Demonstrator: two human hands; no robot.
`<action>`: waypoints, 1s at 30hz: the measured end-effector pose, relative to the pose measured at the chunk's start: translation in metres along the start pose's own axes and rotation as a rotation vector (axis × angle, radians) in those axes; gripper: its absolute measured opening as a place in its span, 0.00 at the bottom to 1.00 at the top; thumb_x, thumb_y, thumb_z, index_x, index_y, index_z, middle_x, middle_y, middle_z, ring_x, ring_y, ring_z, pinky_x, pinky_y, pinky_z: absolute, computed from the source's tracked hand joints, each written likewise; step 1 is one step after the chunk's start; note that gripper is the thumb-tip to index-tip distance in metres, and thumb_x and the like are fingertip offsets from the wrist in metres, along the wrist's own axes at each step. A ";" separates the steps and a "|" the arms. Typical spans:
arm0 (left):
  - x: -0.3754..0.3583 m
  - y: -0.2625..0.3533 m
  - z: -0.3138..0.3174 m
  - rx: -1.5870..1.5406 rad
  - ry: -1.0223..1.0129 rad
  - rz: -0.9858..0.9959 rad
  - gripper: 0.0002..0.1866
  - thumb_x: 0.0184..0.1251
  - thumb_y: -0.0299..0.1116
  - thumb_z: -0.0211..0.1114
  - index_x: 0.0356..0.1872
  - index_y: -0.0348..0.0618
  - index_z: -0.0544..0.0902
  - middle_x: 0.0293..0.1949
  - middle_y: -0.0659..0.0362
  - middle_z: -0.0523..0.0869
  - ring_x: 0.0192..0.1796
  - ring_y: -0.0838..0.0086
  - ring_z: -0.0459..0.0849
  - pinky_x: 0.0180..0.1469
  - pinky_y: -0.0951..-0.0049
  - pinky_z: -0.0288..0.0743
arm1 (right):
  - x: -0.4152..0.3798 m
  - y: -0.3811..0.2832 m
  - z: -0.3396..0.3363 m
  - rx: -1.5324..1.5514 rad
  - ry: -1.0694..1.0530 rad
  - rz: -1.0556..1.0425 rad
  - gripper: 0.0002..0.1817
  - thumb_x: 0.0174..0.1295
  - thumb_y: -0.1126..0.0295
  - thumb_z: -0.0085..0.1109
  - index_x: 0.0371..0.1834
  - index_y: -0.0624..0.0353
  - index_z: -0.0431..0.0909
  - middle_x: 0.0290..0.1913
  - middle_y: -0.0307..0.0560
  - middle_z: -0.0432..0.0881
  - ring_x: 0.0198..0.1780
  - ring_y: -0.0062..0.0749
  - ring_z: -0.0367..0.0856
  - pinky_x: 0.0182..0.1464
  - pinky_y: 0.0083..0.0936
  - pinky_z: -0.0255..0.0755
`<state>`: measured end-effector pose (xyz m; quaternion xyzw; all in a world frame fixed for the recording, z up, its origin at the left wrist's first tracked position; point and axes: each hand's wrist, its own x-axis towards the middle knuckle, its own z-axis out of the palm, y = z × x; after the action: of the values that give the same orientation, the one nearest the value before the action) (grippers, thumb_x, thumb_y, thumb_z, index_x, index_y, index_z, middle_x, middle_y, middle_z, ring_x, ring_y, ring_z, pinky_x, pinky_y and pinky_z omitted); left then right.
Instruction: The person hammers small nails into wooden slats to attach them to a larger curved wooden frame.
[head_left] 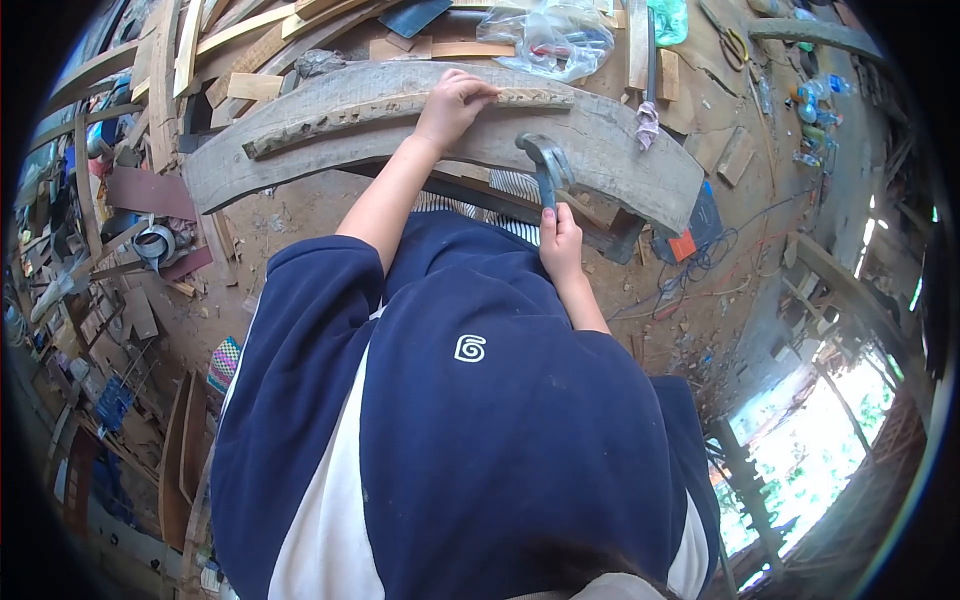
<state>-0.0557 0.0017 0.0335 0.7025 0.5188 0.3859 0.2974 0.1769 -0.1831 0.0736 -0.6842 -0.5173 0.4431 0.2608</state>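
Note:
My right hand [562, 246] is wrapped around the handle of a claw hammer [546, 180], whose metal head is raised over the near side of a thick grey board [640, 160]. Along the board lies a narrow, rough-edged wood strip [340, 118]. My left hand [455, 108] rests over the middle of that strip, with thumb and fingers pinched together. Whatever is between those fingertips, if anything, is too small to make out. The hammer head is apart from the strip and from my left hand.
Wood offcuts [255, 87] and a clear plastic bag [560, 40] lie beyond the board. Scissors [735, 48] are at the far right. A roll of tape [154, 244] sits among scraps at left. Cables [700, 262] cross the floor at right.

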 end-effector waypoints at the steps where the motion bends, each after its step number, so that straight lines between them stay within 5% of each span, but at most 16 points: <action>1: -0.001 0.001 -0.002 0.001 0.000 -0.005 0.07 0.57 0.28 0.73 0.37 0.46 0.91 0.37 0.60 0.89 0.46 0.68 0.82 0.46 0.69 0.79 | -0.002 0.004 0.003 -0.001 -0.004 0.002 0.17 0.75 0.58 0.50 0.39 0.62 0.74 0.22 0.57 0.77 0.25 0.50 0.80 0.30 0.39 0.71; 4: 0.004 -0.004 -0.002 0.001 -0.067 -0.074 0.07 0.56 0.29 0.74 0.37 0.45 0.91 0.39 0.60 0.88 0.50 0.67 0.80 0.48 0.68 0.79 | 0.000 -0.004 0.005 -0.070 0.022 0.022 0.16 0.76 0.58 0.50 0.38 0.62 0.73 0.22 0.57 0.77 0.25 0.51 0.80 0.30 0.39 0.71; 6: 0.005 -0.007 -0.005 0.044 -0.121 -0.037 0.08 0.54 0.33 0.76 0.34 0.45 0.90 0.39 0.61 0.87 0.52 0.62 0.77 0.58 0.65 0.74 | -0.001 -0.016 -0.001 0.003 0.016 0.010 0.16 0.76 0.58 0.49 0.37 0.61 0.72 0.23 0.59 0.77 0.25 0.57 0.79 0.30 0.42 0.71; 16: 0.005 -0.005 -0.007 0.015 -0.157 -0.105 0.06 0.54 0.33 0.76 0.32 0.47 0.91 0.38 0.62 0.87 0.51 0.62 0.78 0.58 0.65 0.74 | 0.001 -0.031 0.002 -0.047 0.026 -0.045 0.15 0.75 0.59 0.51 0.38 0.62 0.73 0.24 0.63 0.78 0.28 0.63 0.80 0.30 0.45 0.71; 18: 0.007 -0.006 -0.007 0.077 -0.184 -0.095 0.07 0.55 0.33 0.77 0.34 0.45 0.91 0.39 0.62 0.88 0.49 0.67 0.80 0.51 0.70 0.78 | 0.000 -0.025 0.003 -0.078 0.024 -0.038 0.15 0.75 0.59 0.51 0.38 0.62 0.73 0.24 0.62 0.79 0.28 0.61 0.81 0.30 0.44 0.71; 21: 0.006 -0.006 -0.006 -0.006 -0.165 -0.134 0.06 0.54 0.34 0.76 0.33 0.47 0.91 0.37 0.62 0.87 0.50 0.62 0.78 0.58 0.65 0.74 | 0.003 -0.013 0.009 -0.143 0.014 -0.038 0.16 0.75 0.59 0.51 0.40 0.62 0.74 0.24 0.60 0.79 0.28 0.58 0.81 0.31 0.43 0.72; 30: 0.007 -0.005 -0.007 0.007 -0.207 -0.169 0.06 0.55 0.33 0.75 0.33 0.46 0.91 0.39 0.59 0.87 0.51 0.61 0.79 0.58 0.64 0.75 | 0.000 -0.026 0.006 -0.084 0.071 -0.084 0.16 0.76 0.58 0.51 0.41 0.62 0.75 0.23 0.57 0.79 0.26 0.52 0.81 0.30 0.39 0.72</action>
<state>-0.0635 0.0097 0.0344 0.6935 0.5439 0.2831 0.3782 0.1591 -0.1753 0.0923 -0.6876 -0.5540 0.3850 0.2685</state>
